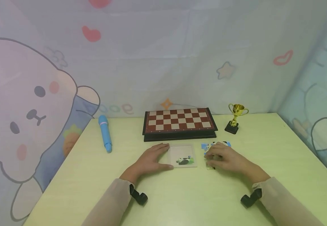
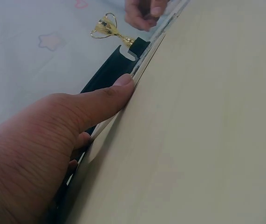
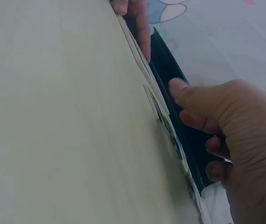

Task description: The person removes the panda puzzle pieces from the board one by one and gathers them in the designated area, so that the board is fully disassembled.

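Note:
A shallow white square puzzle tray (image 1: 177,150) lies on the table, with panda-picture pieces (image 1: 185,160) in its lower right part. My left hand (image 1: 152,159) holds the tray's left side, thumb at the near corner and fingers at the far one. To the right lie several loose puzzle pieces (image 1: 205,146) in blue, white, green and black. Over them is my right hand (image 1: 226,158), which hides part of the group. In the right wrist view its thumb and bent fingers (image 3: 195,119) stand apart, and no piece shows between them.
Behind the tray stands a folded brown-and-white chessboard box (image 1: 180,121). A gold trophy cup (image 1: 236,111) on a black base is at the back right. A blue microphone-shaped toy (image 1: 105,133) lies to the left. A printed cloth (image 1: 152,56) hangs behind the table (image 1: 177,197).

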